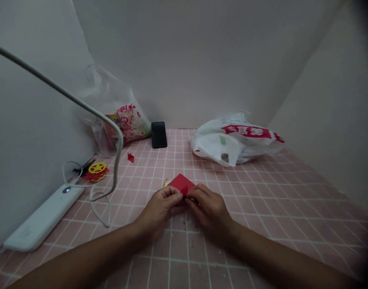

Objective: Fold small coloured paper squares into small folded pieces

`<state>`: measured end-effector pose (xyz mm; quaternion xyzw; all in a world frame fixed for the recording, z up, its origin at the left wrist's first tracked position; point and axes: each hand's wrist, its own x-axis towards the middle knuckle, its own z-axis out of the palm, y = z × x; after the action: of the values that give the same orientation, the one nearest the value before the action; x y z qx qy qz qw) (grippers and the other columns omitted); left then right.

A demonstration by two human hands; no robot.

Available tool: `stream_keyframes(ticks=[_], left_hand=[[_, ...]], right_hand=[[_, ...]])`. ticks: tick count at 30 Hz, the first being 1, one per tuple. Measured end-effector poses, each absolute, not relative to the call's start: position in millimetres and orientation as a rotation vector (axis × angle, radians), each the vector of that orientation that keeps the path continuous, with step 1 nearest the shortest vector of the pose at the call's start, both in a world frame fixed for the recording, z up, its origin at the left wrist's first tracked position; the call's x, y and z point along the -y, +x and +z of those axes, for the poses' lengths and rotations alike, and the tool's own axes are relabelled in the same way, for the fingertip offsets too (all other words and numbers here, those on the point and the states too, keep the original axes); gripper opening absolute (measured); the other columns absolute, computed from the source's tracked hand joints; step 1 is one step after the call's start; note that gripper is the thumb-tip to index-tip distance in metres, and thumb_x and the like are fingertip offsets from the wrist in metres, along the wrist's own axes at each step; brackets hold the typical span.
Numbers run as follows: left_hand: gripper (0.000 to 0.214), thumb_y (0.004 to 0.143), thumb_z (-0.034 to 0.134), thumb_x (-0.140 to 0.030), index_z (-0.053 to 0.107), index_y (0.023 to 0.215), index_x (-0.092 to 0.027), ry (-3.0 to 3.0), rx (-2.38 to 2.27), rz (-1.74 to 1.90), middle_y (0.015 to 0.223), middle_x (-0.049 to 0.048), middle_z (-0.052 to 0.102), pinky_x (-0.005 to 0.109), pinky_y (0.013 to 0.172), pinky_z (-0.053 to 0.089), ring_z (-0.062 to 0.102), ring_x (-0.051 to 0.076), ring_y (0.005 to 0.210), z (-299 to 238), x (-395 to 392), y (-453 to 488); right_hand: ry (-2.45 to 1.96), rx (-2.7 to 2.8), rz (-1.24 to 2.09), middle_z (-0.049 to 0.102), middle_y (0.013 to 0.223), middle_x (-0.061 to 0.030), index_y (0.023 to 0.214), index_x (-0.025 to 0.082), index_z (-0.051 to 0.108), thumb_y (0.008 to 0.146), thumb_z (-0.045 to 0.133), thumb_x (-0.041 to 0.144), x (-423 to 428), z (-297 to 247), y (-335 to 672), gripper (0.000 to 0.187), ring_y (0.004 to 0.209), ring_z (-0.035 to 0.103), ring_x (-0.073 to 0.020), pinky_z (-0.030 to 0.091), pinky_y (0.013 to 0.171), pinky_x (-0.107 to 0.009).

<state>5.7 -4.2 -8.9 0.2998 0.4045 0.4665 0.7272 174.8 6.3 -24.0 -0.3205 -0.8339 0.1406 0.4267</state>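
Observation:
A folded piece of red paper (pixel 182 183) lies near the middle of the pink tiled table (pixel 262 208). My left hand (pixel 161 207) pinches its near edge from the left. My right hand (pixel 208 209) pinches the same edge from the right, fingertips almost meeting the left hand's. Both hands have their fingers closed on the paper. A bit of yellow-green paper (pixel 166 182) peeks out from under the red sheet at its left side.
A white plastic bag (pixel 232 140) with red print lies at the back right. A clear bag (pixel 118 114) sits in the back left corner beside a black phone (pixel 159 134). Red and yellow paper cut-outs (pixel 96 171), a small red scrap (pixel 130 157), a white lamp base (pixel 42 218) and its cable (pixel 100 200) are at the left.

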Motion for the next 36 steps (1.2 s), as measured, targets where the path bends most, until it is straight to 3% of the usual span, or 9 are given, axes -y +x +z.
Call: stream_keyframes(ticks=[4, 10, 23, 30, 36], left_hand=[[0.028, 0.070, 0.079, -0.029, 0.055, 0.073, -0.016, 0.724, -0.918, 1.059, 0.079, 0.0014, 0.062, 0.033, 0.084, 0.050, 0.061, 0.014, 0.077, -10.5, 3.2, 5.6], [0.020, 0.075, 0.072, -0.031, 0.058, 0.075, -0.017, 1.077, -1.071, 1.126, 0.075, -0.0007, 0.059, 0.025, 0.069, 0.043, 0.054, 0.013, 0.071, -6.3, 2.5, 3.8], [0.009, 0.085, 0.062, -0.024, 0.059, 0.078, -0.019, 1.440, -1.150, 1.193, 0.093, 0.0032, 0.061, 0.028, 0.079, 0.044, 0.057, 0.017, 0.087, -6.1, 4.9, 2.1], [0.007, 0.086, 0.061, -0.021, 0.060, 0.079, -0.019, 1.491, -1.157, 1.204, 0.097, 0.0044, 0.062, 0.029, 0.083, 0.044, 0.058, 0.019, 0.093, -7.8, 4.2, 2.3], [0.008, 0.085, 0.061, -0.021, 0.062, 0.077, -0.020, 1.576, -1.215, 1.242, 0.096, 0.0048, 0.064, 0.030, 0.087, 0.043, 0.058, 0.021, 0.102, -7.0, 4.1, 1.1]], right_hand=[[-0.835, 2.060, 0.407, 0.062, 0.083, -0.0060, 0.090, 0.017, 0.059, 0.094, 0.052, 0.013, -5.1, -23.8, 173.8, 0.009, 0.077, 0.058, -0.0187, 0.045, 0.068, -0.030], [-0.923, 1.896, 0.682, 0.064, 0.082, -0.0034, 0.087, 0.019, 0.062, 0.090, 0.057, 0.016, -1.7, -21.1, 169.4, 0.007, 0.074, 0.059, -0.0166, 0.044, 0.067, -0.028], [-0.991, 1.539, 1.228, 0.059, 0.072, 0.0006, 0.076, 0.019, 0.062, 0.086, 0.062, 0.029, -1.4, -15.3, 164.5, 0.014, 0.068, 0.052, -0.0138, 0.041, 0.062, -0.026], [-1.005, 1.232, 1.581, 0.049, 0.053, 0.0065, 0.076, 0.020, 0.058, 0.082, 0.065, 0.034, 0.4, -19.4, 160.4, 0.017, 0.044, 0.041, -0.0089, 0.032, 0.044, -0.022], [-0.964, 1.092, 1.722, 0.054, 0.056, 0.0061, 0.079, 0.018, 0.059, 0.075, 0.072, 0.038, 0.9, -16.5, 159.0, 0.024, 0.042, 0.044, -0.0071, 0.033, 0.042, -0.020]])
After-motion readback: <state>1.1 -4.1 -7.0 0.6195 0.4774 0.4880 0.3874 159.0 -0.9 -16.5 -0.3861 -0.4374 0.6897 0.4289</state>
